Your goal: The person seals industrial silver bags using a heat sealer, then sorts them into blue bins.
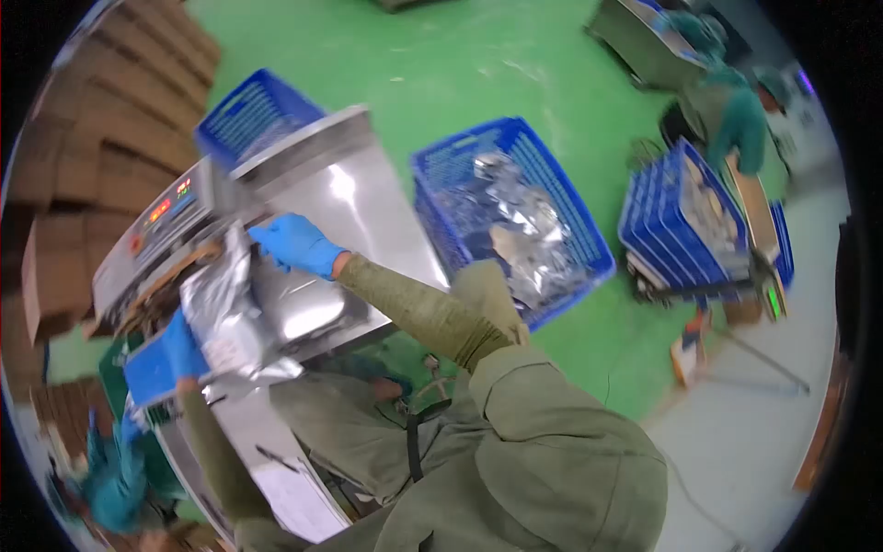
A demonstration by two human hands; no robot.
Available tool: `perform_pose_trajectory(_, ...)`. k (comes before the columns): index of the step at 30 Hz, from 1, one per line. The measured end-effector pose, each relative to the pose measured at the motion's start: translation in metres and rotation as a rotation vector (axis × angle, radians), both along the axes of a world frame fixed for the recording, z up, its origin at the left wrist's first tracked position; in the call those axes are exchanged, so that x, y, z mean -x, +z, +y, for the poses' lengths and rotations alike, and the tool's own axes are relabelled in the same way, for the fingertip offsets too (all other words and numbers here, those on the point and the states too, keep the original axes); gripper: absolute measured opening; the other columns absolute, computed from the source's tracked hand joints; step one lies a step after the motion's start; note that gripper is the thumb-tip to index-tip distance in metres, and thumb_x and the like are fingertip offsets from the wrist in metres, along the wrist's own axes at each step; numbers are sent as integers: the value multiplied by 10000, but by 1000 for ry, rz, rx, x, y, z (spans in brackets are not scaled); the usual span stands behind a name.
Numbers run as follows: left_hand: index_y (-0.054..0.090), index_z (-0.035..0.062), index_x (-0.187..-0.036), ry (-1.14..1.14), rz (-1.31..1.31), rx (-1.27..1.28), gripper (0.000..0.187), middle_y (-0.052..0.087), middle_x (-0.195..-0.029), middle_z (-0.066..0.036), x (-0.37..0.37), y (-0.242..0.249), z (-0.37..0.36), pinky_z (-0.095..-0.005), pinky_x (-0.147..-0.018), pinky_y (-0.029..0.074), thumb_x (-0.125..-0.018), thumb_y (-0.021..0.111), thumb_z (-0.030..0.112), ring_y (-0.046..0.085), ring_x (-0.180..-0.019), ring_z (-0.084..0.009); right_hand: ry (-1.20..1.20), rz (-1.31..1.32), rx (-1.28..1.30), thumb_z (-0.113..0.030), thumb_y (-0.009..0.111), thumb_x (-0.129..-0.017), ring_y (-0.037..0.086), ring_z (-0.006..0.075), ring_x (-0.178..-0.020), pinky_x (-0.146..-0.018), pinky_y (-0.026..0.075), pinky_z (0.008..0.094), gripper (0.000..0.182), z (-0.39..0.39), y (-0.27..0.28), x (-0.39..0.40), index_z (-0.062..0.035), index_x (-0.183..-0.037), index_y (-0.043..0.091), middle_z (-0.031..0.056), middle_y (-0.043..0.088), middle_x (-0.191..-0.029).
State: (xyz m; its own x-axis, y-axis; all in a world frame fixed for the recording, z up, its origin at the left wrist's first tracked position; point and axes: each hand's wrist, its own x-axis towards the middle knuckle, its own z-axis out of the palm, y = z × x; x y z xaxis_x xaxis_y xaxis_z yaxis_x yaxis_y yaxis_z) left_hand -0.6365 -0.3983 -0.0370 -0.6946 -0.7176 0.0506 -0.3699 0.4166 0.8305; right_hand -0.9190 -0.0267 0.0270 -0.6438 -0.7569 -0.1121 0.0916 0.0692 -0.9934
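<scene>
My right hand (299, 246), in a blue glove, is over the steel table (359, 198), its fingers pressed together near the top end of a silver foil bag (225, 308). What its fingertips hold is too blurred to tell. Lower left, my left hand (184, 348), also blue-gloved, is at the left side of the bag, its fingers smeared by motion. The bag lies between the hands, beside a machine (166, 235) with a lit red and green display.
A blue crate (561, 189) of foil bags stands right of the table; another blue crate (248, 115) is behind it. Cardboard boxes (129, 101) are stacked at left. People (740, 120) stand at upper right, another person (120, 474) at lower left. Papers (294, 492) lie below.
</scene>
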Motion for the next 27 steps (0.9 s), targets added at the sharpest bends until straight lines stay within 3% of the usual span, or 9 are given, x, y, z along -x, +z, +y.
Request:
perform_pose_trajectory(3,682,13,-1197,219,-48,-118,357,667,-1068,-37,-82,34,23,-267,-757,492,-1033,487,263,600,-847,-111,-432,450,-29,-381,594,-865,649,396,-705,-672,500,485,379,81,-62,64,-35,-741,686,226,668,-775)
perform_pose_trajectory(5,695,41,-1162,376,5,-49,370,640,-1007,-7,-82,93,144,-268,-711,455,-1013,530,337,563,-845,-113,-486,414,-536,-398,625,-810,667,405,-751,-670,508,504,367,200,-104,109,-45,-791,725,238,677,-826)
perform_pose_trajectory(8,684,48,-1112,680,-191,52,366,619,-937,-22,-167,57,187,-279,-664,403,-994,526,356,517,-784,-119,-417,496,-1000,-317,658,-771,671,402,-841,-740,524,514,291,337,-235,110,-37,-825,713,232,680,-862)
perform_pose_trajectory(10,678,36,-1116,766,-171,89,367,616,-932,-23,-208,35,204,-279,-675,407,-995,530,348,508,-778,-123,-370,640,-1195,-278,641,-784,678,379,-864,-713,518,519,229,367,-306,89,-65,-816,718,214,693,-924)
perform_pose_trajectory(12,671,23,-1121,808,-146,135,364,617,-936,-24,-237,16,219,-276,-682,408,-998,534,337,508,-783,-125,-566,962,-961,-263,630,-796,680,371,-839,-688,508,523,201,377,-370,88,-82,-801,717,204,693,-887)
perform_pose_trajectory(15,659,14,-1140,809,-2,27,316,620,-955,-28,-186,42,268,-277,-711,424,-1011,528,272,525,-816,-124,-302,847,-1100,-226,607,-804,666,375,-773,-638,487,512,171,369,-387,122,-93,-802,715,189,681,-799)
perform_pose_trajectory(19,656,19,-1113,647,130,126,210,636,-975,-29,-143,47,303,-286,-827,472,-1021,519,148,574,-921,-135,-336,932,-477,-282,685,-811,562,389,-594,-578,430,509,288,338,-231,163,-38,-694,587,204,568,-656)
perform_pose_trajectory(23,686,-10,-1061,310,156,169,165,666,-958,-70,-17,77,374,-299,-843,488,-908,643,33,603,-926,-152,-298,1150,-388,-213,678,-802,604,383,-622,-544,472,466,200,281,-24,123,-53,-753,567,184,584,-692)
perform_pose_trajectory(27,531,15,-1350,-153,221,160,704,543,-1318,-183,95,86,403,-421,-1048,424,-752,844,215,516,-1244,-336,-47,1361,-154,-157,660,-807,611,340,-629,-534,474,417,115,220,153,55,-90,-742,593,134,583,-729)
